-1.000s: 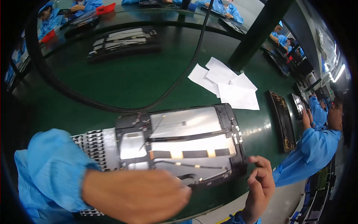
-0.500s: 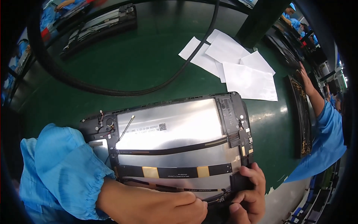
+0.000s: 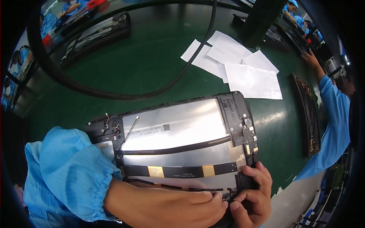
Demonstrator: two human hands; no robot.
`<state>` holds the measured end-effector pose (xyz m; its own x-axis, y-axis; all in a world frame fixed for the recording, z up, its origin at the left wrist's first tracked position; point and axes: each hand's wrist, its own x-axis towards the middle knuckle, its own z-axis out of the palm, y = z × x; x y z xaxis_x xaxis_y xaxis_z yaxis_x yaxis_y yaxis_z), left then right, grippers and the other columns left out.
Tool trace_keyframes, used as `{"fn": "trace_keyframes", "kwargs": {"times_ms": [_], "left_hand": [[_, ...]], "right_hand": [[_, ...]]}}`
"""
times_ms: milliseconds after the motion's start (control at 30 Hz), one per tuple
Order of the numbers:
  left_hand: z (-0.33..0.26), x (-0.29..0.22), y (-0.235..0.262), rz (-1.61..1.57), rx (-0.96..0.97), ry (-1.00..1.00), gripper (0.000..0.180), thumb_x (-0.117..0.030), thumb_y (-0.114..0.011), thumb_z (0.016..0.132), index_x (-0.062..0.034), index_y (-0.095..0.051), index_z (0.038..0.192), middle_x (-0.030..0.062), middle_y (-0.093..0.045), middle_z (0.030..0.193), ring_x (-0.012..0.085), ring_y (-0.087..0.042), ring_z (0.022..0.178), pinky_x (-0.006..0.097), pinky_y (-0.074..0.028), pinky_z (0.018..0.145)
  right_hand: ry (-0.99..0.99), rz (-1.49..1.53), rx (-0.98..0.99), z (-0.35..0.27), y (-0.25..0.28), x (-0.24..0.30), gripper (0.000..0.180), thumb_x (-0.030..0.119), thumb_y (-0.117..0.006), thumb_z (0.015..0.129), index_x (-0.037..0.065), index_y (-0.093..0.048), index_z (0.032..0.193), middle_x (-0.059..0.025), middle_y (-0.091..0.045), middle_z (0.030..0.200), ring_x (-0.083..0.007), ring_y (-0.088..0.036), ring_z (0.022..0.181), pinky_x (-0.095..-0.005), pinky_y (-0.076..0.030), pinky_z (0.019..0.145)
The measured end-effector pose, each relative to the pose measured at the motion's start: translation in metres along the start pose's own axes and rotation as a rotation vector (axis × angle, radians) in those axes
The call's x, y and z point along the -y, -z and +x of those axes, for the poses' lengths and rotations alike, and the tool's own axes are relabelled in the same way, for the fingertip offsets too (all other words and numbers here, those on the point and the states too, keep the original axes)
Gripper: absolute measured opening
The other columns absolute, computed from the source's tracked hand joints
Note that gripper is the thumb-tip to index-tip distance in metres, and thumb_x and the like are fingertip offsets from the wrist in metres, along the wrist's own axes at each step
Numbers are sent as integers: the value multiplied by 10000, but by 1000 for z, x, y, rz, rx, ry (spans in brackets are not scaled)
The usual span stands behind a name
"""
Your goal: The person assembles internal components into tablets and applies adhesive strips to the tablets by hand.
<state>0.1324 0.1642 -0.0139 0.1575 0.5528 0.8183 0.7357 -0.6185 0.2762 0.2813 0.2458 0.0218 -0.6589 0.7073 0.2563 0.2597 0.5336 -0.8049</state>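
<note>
Before me lies an opened tablet (image 3: pixel 171 133), its silver battery, flat black ribbon cables and gold patches exposed. From the left, my left hand (image 3: pixel 171 203) in a blue sleeve reaches across the near edge. Its thumb and index finger are pinched at the near right corner, over a small dark part (image 3: pixel 227 197) too hidden to name. My right hand (image 3: pixel 253 195) is curled round that same corner, one finger on the right edge, index and thumb close to the left fingertips. A thin antenna-like wire (image 3: pixel 130 131) sticks up loose over the battery's left side.
White paper sheets (image 3: pixel 251 78) lie on the green table (image 3: pixel 159 64) beyond the tablet. A black cable (image 3: pixel 125 95) loops across the far left. Stacked tablet parts (image 3: pixel 97 34) stand at the back, a long dark tray (image 3: pixel 306 117) at right beside another person's blue sleeve (image 3: pixel 332 125).
My left hand has moved slightly right, its fingertips now nearly meeting my right hand's at the corner. At right, the other person's hand has shifted farther away.
</note>
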Motion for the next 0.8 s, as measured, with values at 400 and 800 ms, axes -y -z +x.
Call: {"fn": "trace_keyframes", "kwargs": {"times_ms": [400, 800], "left_hand": [[10, 5, 9, -102, -108, 118, 345, -123, -438, 781, 88, -495, 1048, 166, -530, 1038, 244, -512, 981, 321, -400, 863], [11, 6, 7, 1, -92, 76, 333, -124, -452, 772, 73, -522, 1031, 155, -537, 1044, 244, -512, 987, 326, -405, 866]], "right_hand": [[-33, 281, -191, -12, -2, -12, 118, 15, -624, 583, -42, -587, 679, -251, -543, 989, -400, -444, 1068, -472, -297, 924], [115, -45, -71, -1, 5, -6, 173, 23, -664, 550, -26, -593, 700, -200, -575, 930, -356, -484, 959, -438, -345, 857]]}}
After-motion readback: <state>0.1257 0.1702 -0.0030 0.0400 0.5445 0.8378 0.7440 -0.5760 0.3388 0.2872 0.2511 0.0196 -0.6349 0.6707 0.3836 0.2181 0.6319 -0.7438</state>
